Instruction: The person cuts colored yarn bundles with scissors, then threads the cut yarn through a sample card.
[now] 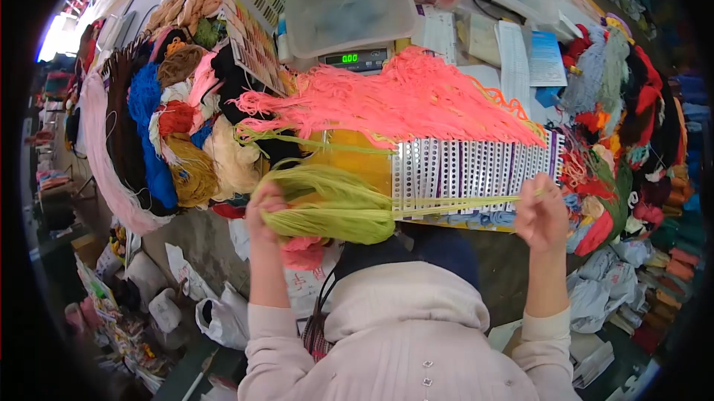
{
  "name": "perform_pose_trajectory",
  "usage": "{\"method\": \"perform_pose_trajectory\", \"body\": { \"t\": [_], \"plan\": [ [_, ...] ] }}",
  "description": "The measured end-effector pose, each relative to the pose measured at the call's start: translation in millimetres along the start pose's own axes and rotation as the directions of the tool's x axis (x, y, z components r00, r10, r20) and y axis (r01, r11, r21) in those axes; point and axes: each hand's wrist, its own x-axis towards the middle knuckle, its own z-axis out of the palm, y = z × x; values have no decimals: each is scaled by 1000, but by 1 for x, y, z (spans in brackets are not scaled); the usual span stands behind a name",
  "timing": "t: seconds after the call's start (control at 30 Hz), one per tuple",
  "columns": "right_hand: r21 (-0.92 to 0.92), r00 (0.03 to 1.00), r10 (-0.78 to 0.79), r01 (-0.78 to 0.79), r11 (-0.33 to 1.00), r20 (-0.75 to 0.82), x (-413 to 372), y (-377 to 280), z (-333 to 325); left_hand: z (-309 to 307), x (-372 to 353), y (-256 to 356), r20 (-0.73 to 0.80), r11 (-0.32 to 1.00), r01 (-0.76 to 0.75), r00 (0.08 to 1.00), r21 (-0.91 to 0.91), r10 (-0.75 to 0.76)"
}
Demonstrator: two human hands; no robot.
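My left hand (266, 211) is closed round a loose skein of lime-green yarn (335, 207), which bulges out to the right over the table's near edge. From that skein a few thin strands run across to my right hand (541, 211), whose fingers are pinched on their ends. Just beyond lies a wide heap of coral-pink yarn strands (416, 100). Beneath the stretched strands is a card with rows of punched holes (468, 170). A few green strands also lie along the front of the pink heap.
A scale (349, 59) reading 0.00 carries a translucent plastic tub (349, 10). Coloured yarn hanks pile up at the left (152, 122) and right (617, 126). Colour charts (256, 40) stand behind, beside papers (513, 59). White plastic bags (223, 315) lie below the table.
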Motion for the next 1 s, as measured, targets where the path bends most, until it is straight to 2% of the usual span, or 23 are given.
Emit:
{"method": "perform_pose_trajectory", "body": {
  "t": [0.03, 0.07, 0.1, 0.13, 0.2, 0.23, 0.27, 0.3, 0.33, 0.4, 0.47, 0.5, 0.57, 0.63, 0.7, 0.73, 0.8, 0.87, 0.97, 1.0],
  "plan": [
    [153, 995, -25, 40, 987, -98, 3, -3, -30, -39, -17, 29, -169, 971, -241, 956, 11, 239],
    [248, 977, -50, 102, 963, -207, 4, -13, -74, -37, -31, 29, -392, 883, -339, 802, 325, 452],
    [254, 937, -109, 200, 946, -332, -4, -33, -134, -38, -41, 33, -482, 768, -371, 615, 522, 624],
    [184, 863, -200, 315, 931, -463, -16, -58, -199, -39, -51, 36, -536, 650, -291, 384, 702, 752],
    [-159, 645, -459, 468, 869, -611, -56, -113, -323, -64, -89, 80, -596, 640, -461, 259, 615, 760],
    [-596, 689, -673, 431, 678, -268, -83, -146, -375, -58, -89, 83, -580, 711, -519, 424, 474, 696],
    [-341, 449, -636, 576, 743, -627, -79, -157, -364, -53, -88, 86, -545, 786, -527, 575, 324, 610],
    [-421, 546, -636, 478, 771, -546, -53, -138, -326, -28, -61, 56, -441, 885, -388, 768, 257, 465],
    [-573, 606, -619, 304, 761, -500, -19, -96, -290, -40, -32, 41, -337, 951, -218, 898, 219, 283],
    [-659, 772, -441, 37, 751, -458, 39, -5, -244, -65, 25, -4, -330, 939, 36, 940, 341, 84],
    [-699, 885, -269, -84, 710, -379, 85, 82, -207, -72, 85, -64, -449, 839, 162, 887, 519, 106],
    [-757, 913, -248, -93, 647, -324, 104, 118, -189, -66, 109, -87, -475, 789, 197, 870, 582, 133],
    [-885, 911, -378, 30, 464, -167, 140, 166, -160, -65, 152, -123, -491, 673, 254, 851, 695, 187],
    [-955, 867, -497, 123, 270, -29, 164, 199, -147, -74, 185, -144, -462, 535, 281, 854, 797, 239],
    [-983, 839, -539, 150, 107, 69, 173, 218, -149, -74, 207, -161, -435, 367, 312, 839, 876, 326],
    [-986, 827, -548, 163, 21, 125, 175, 224, -151, -82, 213, -165, -394, 281, 310, 860, 908, 324],
    [-984, 813, -562, 176, -11, 151, 175, 219, -152, -93, 220, -168, -307, 105, 288, 902, 952, 305],
    [-984, 799, -584, 178, -1, 146, 173, 209, -151, -98, 212, -167, -137, -153, 191, 942, 970, 305],
    [-972, 782, -591, 234, -14, 197, 173, 217, -158, -99, 201, -165, -36, -237, 102, 962, 966, 269],
    [-961, 821, -508, 270, -58, 261, 172, 221, -158, -79, 199, -167, -166, -128, 203, 953, 971, 253]
  ]
}}
